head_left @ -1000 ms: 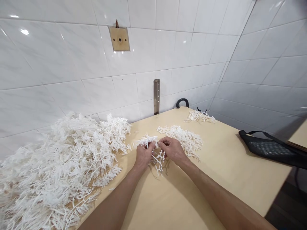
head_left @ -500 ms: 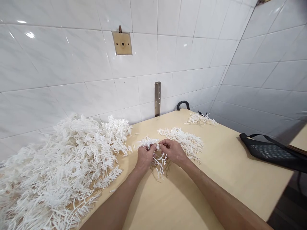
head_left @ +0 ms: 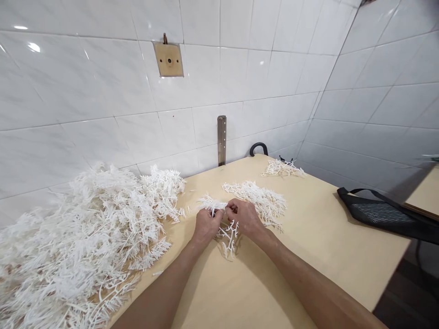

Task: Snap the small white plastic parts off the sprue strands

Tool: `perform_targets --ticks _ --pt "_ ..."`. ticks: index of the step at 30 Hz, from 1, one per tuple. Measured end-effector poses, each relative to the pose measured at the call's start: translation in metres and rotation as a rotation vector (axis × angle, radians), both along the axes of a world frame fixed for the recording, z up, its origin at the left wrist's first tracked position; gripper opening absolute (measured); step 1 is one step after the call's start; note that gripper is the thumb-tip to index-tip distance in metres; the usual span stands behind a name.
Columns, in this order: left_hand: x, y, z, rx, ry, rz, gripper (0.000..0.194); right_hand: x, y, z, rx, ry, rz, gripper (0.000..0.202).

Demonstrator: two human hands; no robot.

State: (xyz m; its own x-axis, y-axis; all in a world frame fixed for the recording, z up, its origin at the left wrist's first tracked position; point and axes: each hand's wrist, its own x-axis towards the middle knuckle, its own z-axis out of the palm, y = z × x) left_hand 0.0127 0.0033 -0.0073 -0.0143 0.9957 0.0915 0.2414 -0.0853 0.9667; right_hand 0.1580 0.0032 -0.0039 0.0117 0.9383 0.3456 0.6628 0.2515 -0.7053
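Observation:
A white branching plastic sprig [head_left: 210,202] is pinched between my two hands above the table. My left hand [head_left: 207,225] is closed on it, with its feathery end sticking out beyond the fingers. My right hand [head_left: 244,216] has thumb and fingertips pressed together at the sprig's right end, close to the left thumb. Bare forked white stems [head_left: 229,237] hang below the hands; whether they belong to the same sprig I cannot tell. Just behind my right hand lies a small pile of white sprigs [head_left: 264,199]. To the left spreads a large heap of similar sprigs [head_left: 92,237].
The tan table [head_left: 308,256] runs up to a white tiled wall. Some bare stems [head_left: 282,167] lie at its far corner, near a black curved handle [head_left: 258,148]. A black mesh bag [head_left: 380,210] rests on the right edge. A metal bracket [head_left: 222,140] stands against the wall.
The view has shifted slightly, so the surroundings sit a little further left. Both hands stay together on the sprig, and the fingers of my right hand have curled in a little more.

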Motion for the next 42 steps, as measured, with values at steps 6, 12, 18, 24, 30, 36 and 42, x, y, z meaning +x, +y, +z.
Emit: perform_targets --ticks 6,12,18,24,30,36,42 --pt "0.002 -0.005 0.000 -0.025 -0.080 0.024 0.032 0.015 0.007 0.006 0.063 0.028 -0.157 0.012" --pt "0.003 -0.002 0.004 -0.177 -0.347 0.001 0.036 0.030 0.006 0.016 -0.052 0.264 -0.211 0.019" --pt "0.001 0.001 0.002 -0.184 -0.417 0.003 0.039 0.037 0.011 0.012 0.051 0.157 -0.282 0.024" --pt "0.002 -0.001 0.003 -0.192 -0.458 -0.009 0.039 0.017 0.000 0.017 -0.216 0.317 0.068 0.024" --pt "0.003 -0.002 0.005 -0.197 -0.467 0.022 0.037 0.006 -0.001 0.005 -0.337 0.514 0.246 0.027" --pt "0.003 0.002 -0.002 -0.139 -0.433 0.019 0.037 0.002 -0.001 0.002 -0.316 0.549 0.208 0.023" --pt "0.003 0.001 -0.003 -0.124 -0.358 0.026 0.035 -0.003 -0.004 0.007 -0.266 0.529 0.158 0.022"
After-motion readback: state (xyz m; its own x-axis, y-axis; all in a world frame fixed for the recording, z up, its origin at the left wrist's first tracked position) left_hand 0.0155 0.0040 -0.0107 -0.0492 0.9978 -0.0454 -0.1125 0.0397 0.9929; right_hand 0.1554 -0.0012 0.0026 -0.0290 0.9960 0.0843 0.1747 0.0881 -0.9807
